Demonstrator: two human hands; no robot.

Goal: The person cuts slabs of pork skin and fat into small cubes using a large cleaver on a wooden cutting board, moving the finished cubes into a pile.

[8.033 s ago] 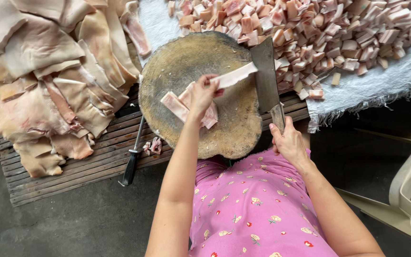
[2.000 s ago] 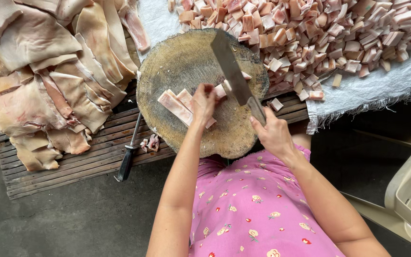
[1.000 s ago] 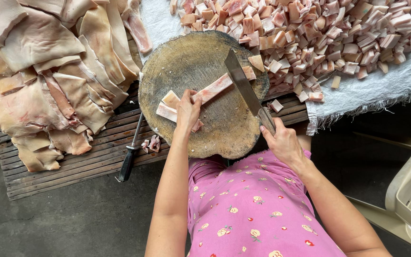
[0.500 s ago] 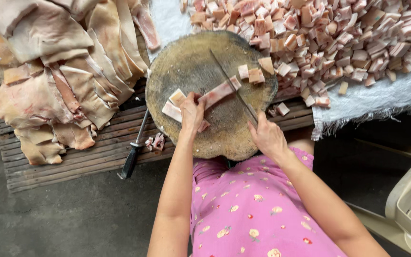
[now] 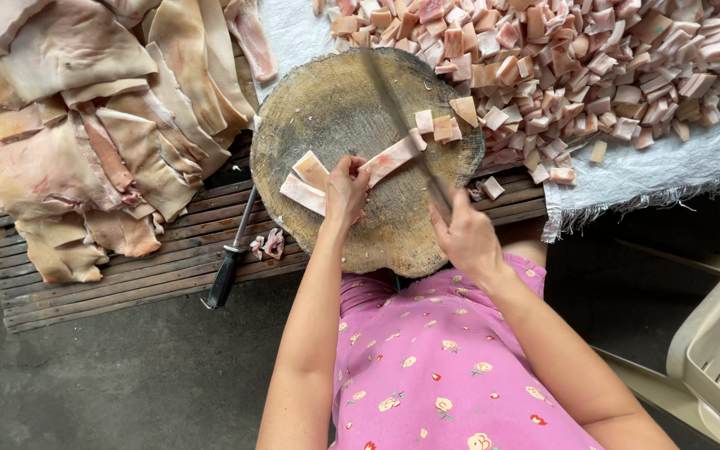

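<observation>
Your right hand [image 5: 464, 237] holds a closed grip on the cleaver [image 5: 397, 108], its blade running up and away across the round chopping block [image 5: 360, 242]. Your left hand [image 5: 345, 190] pins the meat strips [image 5: 389, 158] at the block's middle, fingers pressed down. Their long axis runs left to right, crossing under the blade just right of your left fingertips.

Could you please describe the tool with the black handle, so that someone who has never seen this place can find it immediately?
Start at the round wooden chopping block. Left of it, on the dark slatted pallet, lies a sharpening steel, its thin rod partly under the block's edge. Unlike the cleaver in the right hand, it is bladeless and untouched.
</observation>
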